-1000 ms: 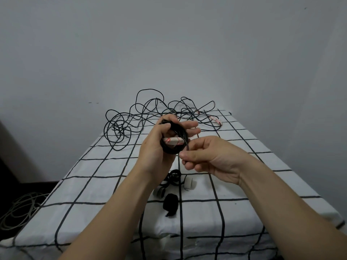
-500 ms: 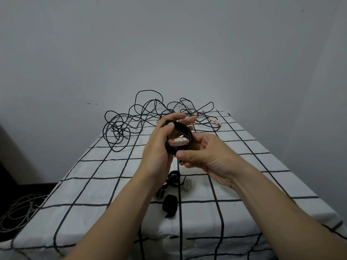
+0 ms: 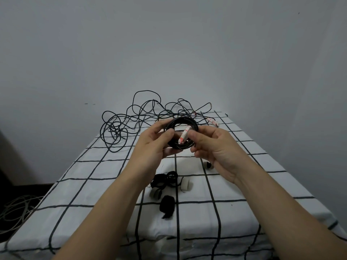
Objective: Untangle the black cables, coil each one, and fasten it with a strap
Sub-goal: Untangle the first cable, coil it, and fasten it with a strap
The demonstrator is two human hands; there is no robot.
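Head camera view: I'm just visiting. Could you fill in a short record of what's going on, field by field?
Held item: coiled black cable, with a white red-marked piece across it
Left hand: grips the coil's left side
Right hand: holds its right side, by the white piece
Loose: tangled black cables at the far end of the checked cloth
Straps: small black and white rolls on the cloth, below the hands
Floor, left: pale cables

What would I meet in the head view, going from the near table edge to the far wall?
Lone black strap → cluster of black and white straps → coiled cable, held by left hand and right hand → tangled black cables.
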